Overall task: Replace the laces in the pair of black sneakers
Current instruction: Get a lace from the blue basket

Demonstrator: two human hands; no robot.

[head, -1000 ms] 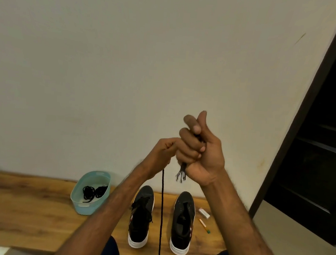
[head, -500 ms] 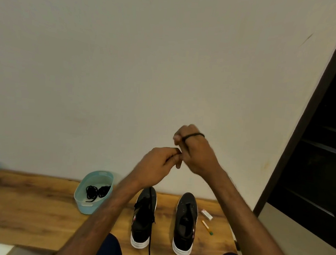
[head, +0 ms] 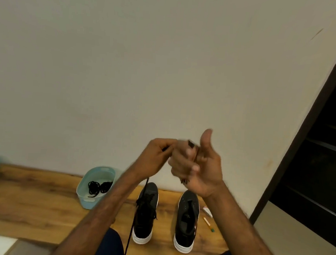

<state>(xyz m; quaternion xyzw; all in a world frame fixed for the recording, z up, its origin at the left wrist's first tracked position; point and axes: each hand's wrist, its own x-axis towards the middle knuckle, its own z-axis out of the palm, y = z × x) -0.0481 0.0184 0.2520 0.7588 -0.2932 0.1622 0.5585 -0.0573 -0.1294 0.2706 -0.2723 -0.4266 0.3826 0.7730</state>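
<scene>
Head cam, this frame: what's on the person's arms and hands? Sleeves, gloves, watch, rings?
The left forearm and right forearm are bare to the frame edge, no sleeves in view. The left hand and right hand wear no gloves, watch or wristband. Blur hides any rings; the dark band on the right hand is the lace. Dark blue trousers at the knees.

Both forearms rise from below and converge, so the hands meet touching at the top of the black lace. The left hand pinches the lace with curled fingers where its hanging strand ends. Just right of that strand, the right hand, blurred, curls its fingers around coils of the lace, palm toward the camera and thumb upright.
</scene>
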